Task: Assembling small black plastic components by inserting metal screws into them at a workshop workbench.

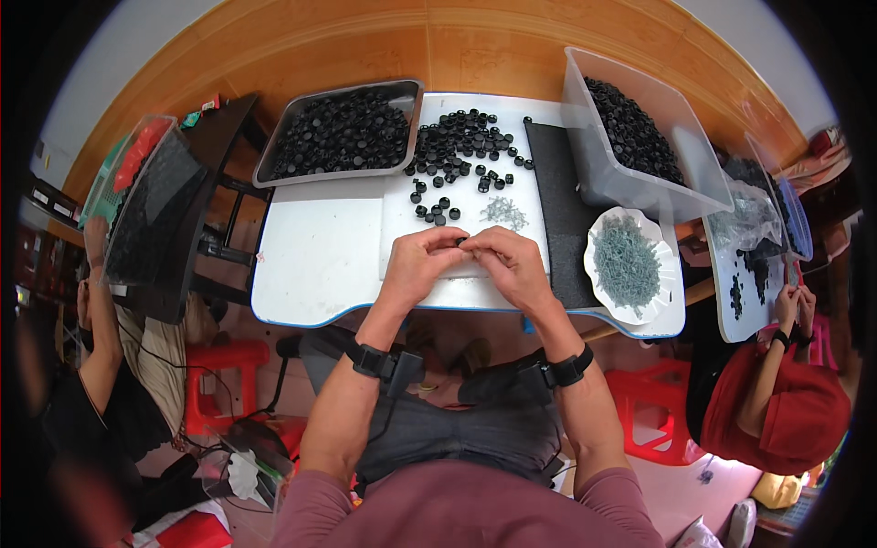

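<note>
My left hand (416, 267) is closed in a pinch at the front of the white table, holding a small round black cap (460, 242) at its fingertips. My right hand (510, 265) meets it there, thumb and fingers pressed together; what they hold is too small or hidden to name. Just beyond my hands lies a small heap of thin grey-green pins (504, 213). Several loose black caps (464, 139) are spread over the white board (396, 247) farther back, with a few nearer ones left of the pins.
A tray (265, 173) of black caps stands back left, and a clear bin (653, 187) of them back right. A black strip (562, 219) runs beside a scalloped white plate (669, 290) heaped with grey-green pins. A person (781, 393) works at right, another (100, 365) at left.
</note>
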